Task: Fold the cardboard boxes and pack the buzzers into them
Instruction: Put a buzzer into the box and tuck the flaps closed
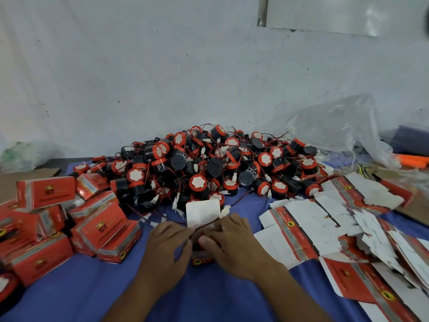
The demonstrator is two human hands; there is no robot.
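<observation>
A small red cardboard box (pixel 202 260) stands open on the blue cloth near the front centre, its white lid flap (pixel 202 212) raised. My left hand (pixel 167 247) grips its left side and my right hand (pixel 234 240) its right side. Between my fingers a red wire with a white plug (pixel 224 211) sticks out of the box; the buzzer inside is mostly hidden. A big heap of black and red buzzers (pixel 209 166) lies just behind. Flat unfolded boxes (pixel 325 228) spread out to the right.
Closed red boxes (pixel 69 219) are piled at the left. A crumpled clear plastic bag (pixel 336 129) and an orange object (pixel 413 160) sit at the back right. A white wall rises behind the table. Brown cardboard (pixel 25 180) lies at the far left.
</observation>
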